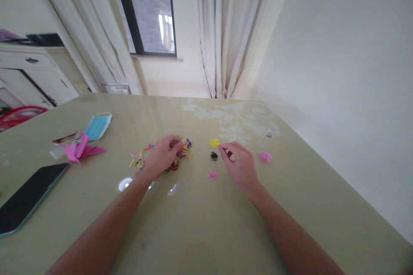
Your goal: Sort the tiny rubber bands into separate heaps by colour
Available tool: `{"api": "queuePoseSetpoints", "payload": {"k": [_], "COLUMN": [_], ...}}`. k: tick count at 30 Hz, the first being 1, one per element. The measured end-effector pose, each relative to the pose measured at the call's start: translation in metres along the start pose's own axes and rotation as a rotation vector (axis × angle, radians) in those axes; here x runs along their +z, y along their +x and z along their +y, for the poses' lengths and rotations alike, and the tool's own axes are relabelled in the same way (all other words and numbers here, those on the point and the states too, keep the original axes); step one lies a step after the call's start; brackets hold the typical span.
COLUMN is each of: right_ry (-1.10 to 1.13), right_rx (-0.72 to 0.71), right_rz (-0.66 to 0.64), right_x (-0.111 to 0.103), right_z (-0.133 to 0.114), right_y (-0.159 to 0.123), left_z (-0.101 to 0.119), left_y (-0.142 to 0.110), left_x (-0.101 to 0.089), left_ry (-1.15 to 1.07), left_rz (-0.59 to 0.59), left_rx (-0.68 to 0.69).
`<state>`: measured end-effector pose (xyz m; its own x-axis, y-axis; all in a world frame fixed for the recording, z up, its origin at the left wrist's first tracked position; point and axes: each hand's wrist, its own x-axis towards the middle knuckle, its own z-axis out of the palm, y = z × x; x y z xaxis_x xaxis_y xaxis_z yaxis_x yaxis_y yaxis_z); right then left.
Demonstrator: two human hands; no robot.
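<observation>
glossy olive-beige tabletop (193, 232) underfoot of everything, two bare forearms reaching in from the near edge. near left: flat black-screened phone with a teal rim (32, 195). centre, nearest of three small sorted heaps: bright pink thin loops (212, 175); just beyond, a heap of black thin loops (214, 156); past that, a heap of yellow thin loops (214, 142). right hand (239, 164) just right of the black and yellow heaps, thumb and forefinger brought close at the tips; too small to tell whether a loop is pinched there. left hand (164, 154) over the large tangled pile of multicoloured thin loops (186, 145), left of the heaps; fingers bent toward the pile, grip partly hidden, cannot tell if anything is grasped. stray loops lie to the left of that wrist. right of the right hand, apart from it: rounded pink lump (265, 157). far left side: folded magenta paper bird (80, 149), with a pale blue face mask with white edging (98, 127) just behind. beyond the table: long cream fabric curtains (222, 30), dark-framed glass window (150, 8) between them.
</observation>
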<state>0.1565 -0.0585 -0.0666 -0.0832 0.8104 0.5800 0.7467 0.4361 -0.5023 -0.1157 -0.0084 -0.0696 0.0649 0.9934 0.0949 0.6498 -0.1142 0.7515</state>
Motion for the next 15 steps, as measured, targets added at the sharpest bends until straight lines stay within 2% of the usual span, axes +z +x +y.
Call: {"api": "queuePoseSetpoints", "payload": {"k": [4,11,15], "right_ry": [0.003,-0.015,0.031], "right_rx": [-0.007,-0.008,-0.007], "right_rz": [-0.014,-0.027,-0.002], "right_x": [0.001,0.003,0.002], "right_z": [-0.001,-0.003,-0.006], "right_y": [-0.001,-0.001,-0.001], "left_z": [-0.005,0.001,0.018], "left_y": [0.002,0.000,-0.009], "left_x": [0.004,-0.001,-0.003], "left_ry": [-0.192,-0.158,-0.210], "left_rz": [0.056,0.151,0.177], "left_rx": [0.063,0.104,0.200]}}
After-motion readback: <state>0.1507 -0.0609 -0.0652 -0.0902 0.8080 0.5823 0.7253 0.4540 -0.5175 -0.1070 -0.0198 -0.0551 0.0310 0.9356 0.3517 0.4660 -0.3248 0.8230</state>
